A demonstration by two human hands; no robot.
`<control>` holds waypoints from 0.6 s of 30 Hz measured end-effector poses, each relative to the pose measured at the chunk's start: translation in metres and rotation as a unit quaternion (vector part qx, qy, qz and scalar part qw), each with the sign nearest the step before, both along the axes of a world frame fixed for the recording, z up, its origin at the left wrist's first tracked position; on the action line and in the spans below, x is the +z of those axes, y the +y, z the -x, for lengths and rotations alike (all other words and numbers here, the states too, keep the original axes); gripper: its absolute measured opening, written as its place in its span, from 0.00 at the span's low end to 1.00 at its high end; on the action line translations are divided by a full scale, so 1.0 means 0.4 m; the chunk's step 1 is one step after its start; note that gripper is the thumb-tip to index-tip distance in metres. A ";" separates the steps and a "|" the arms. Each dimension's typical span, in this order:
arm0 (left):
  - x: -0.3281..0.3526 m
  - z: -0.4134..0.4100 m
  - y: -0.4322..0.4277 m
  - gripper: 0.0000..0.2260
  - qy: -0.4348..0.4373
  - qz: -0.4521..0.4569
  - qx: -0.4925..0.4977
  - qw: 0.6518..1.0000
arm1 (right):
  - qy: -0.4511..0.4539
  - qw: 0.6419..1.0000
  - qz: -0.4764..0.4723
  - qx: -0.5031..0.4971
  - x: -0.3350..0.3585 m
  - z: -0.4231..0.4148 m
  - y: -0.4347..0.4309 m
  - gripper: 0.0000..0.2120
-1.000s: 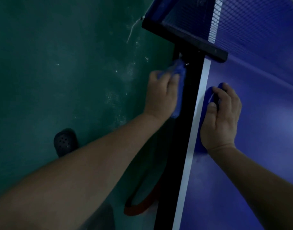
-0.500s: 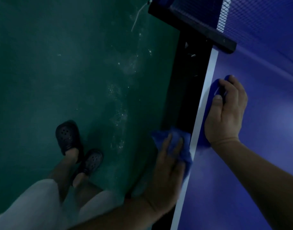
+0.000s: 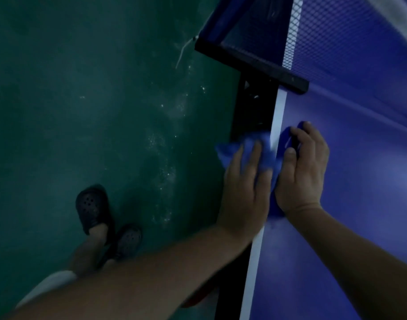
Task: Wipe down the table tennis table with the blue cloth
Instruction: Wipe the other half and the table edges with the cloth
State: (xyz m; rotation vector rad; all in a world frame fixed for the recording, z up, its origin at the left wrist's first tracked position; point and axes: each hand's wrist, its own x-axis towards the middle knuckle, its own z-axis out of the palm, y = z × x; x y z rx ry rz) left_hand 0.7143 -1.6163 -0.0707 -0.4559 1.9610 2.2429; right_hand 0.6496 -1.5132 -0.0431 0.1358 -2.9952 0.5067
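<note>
Here, presses the cloth [image 3: 266, 155] flat against the table's [image 3: 359, 204] black side edge with the left hand [image 3: 244, 195], fingers straight, below the net post [image 3: 255, 63]. Rests the right hand [image 3: 301, 179] on the top just beside, fingers curled over a blue pad [image 3: 284, 139]. Stands in dark clogs [image 3: 91, 209] on the green floor [image 3: 82, 88].

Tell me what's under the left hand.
The blue cloth, bunched and pressed against the table edge by the left hand. Its folds show past the fingertips; the rest, and the edge beneath, are covered.
</note>
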 end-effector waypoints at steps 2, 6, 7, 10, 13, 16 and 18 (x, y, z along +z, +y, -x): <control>0.012 -0.120 0.012 0.23 -0.038 -0.031 -0.031 0.998 | -0.003 1.000 -0.004 0.002 -0.003 0.003 -0.001 0.19; 0.023 -0.062 0.008 0.25 -0.063 -0.014 -0.024 0.998 | -0.006 1.000 -0.008 -0.001 0.001 -0.001 0.000 0.18; 0.017 -0.007 0.004 0.26 -0.052 -0.001 -0.012 0.999 | -0.007 1.000 -0.008 0.001 0.002 0.000 -0.002 0.18; -0.010 0.167 -0.013 0.28 -0.038 0.036 0.007 0.999 | -0.011 1.000 -0.013 0.001 0.005 0.005 -0.005 0.18; -0.016 0.236 -0.016 0.27 -0.034 0.032 -0.001 0.999 | -0.004 1.000 -0.013 -0.001 0.006 0.003 -0.009 0.19; -0.006 0.156 -0.011 0.27 -0.002 0.072 -0.005 0.997 | 0.002 1.000 -0.012 0.003 0.005 0.004 -0.010 0.18; -0.007 0.077 -0.017 0.28 0.008 0.116 -0.037 0.993 | -0.003 1.000 -0.011 -0.004 0.005 0.006 -0.009 0.19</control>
